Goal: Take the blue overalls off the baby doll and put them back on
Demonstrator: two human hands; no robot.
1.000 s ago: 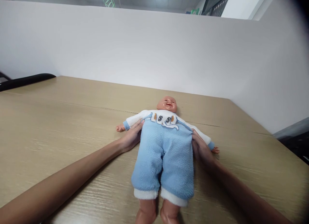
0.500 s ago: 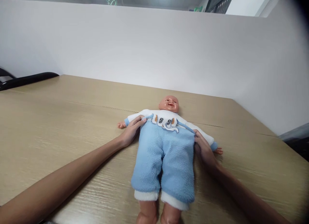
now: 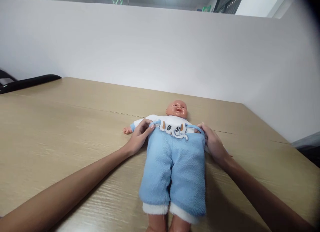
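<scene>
A baby doll (image 3: 177, 108) lies on its back on the wooden table, its head toward the wall. It wears a white top (image 3: 150, 118) and light blue fleece pants (image 3: 160, 168) with white cuffs. An elephant patch (image 3: 175, 130) sits at the middle of the waist. My left hand (image 3: 141, 133) pinches the waistband at the pants' left corner. At the other corner my right hand (image 3: 211, 142) grips the waistband, holding it slightly lifted from the doll's body. That hand and wrist hide most of the doll's arm on the right.
The wooden table (image 3: 75, 125) reaches back to a white partition wall (image 3: 150, 52). A black chair back (image 3: 30, 82) stands at the far left edge. Dark objects lie beyond the table's right edge.
My right hand has raised its side of the waistband, and the doll's hand on the right is now mostly covered. My left hand keeps its hold, its fingers more bent.
</scene>
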